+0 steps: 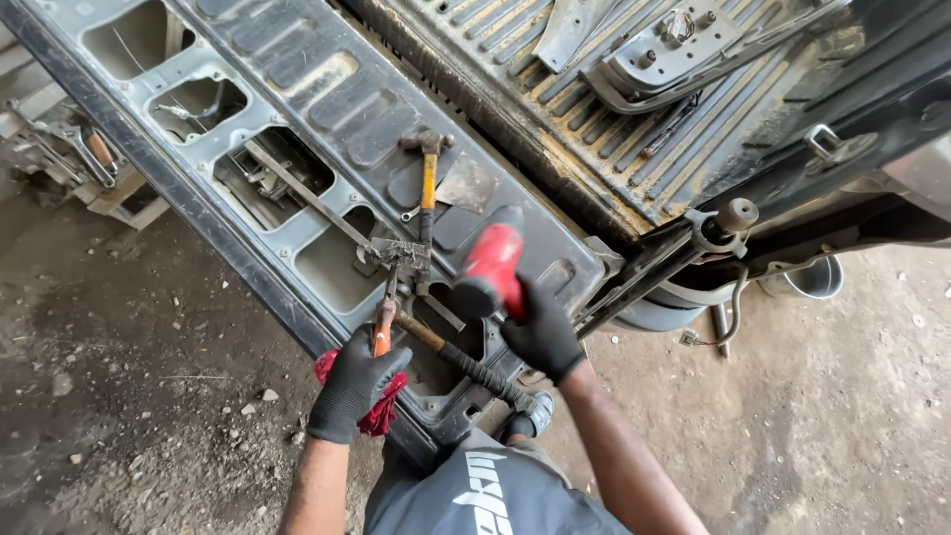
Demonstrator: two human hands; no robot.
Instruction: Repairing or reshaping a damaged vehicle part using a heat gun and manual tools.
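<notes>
Right now both gloved hands are working over a lowered grey tailgate (327, 109) lying flat behind a rusty truck bed (555, 109). Left hand (354, 384) is clamping around orange-handled pliers (382, 327), fingers closed on the handles, nose pointing up at a small metal latch piece (401, 254) on the tailgate panel. A red rag (381, 411) is sitting tucked under that hand at the tailgate edge. Right hand (543, 337) is gripping a red power tool (490, 263), fingers wrapped tight on its body, tool tilting down toward the panel just beside the latch piece. A yellow-handled hammer (428, 178) is lying on the tailgate above the latch. A black-gripped bar (466, 362) is lying between the hands.
</notes>
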